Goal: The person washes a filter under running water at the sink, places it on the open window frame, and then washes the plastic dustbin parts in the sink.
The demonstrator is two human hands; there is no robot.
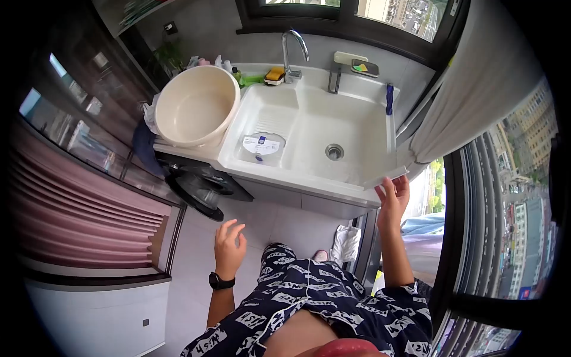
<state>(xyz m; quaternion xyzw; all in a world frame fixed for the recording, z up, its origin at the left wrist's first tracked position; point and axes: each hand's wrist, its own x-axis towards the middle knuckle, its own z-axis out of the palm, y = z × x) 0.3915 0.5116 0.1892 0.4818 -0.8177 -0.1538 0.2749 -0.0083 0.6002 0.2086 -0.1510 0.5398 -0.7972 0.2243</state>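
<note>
Head feed: I've got the right hand [393,202] pinching a pale flat piece [386,177] between thumb and fingers, at the front right corner of the white sink [360,128]; can't tell what the piece is. Left hand [229,244] is empty, fingers loosely curled, thumb apart, in front of the black round door [193,193] swung out below the counter. Dark watch [221,281] on that wrist. Clear oval item with a white label [262,146] lies in the sink's left section, drain [334,152] in the right. Cream basin [196,107] sits on the counter left of the sink.
</note>
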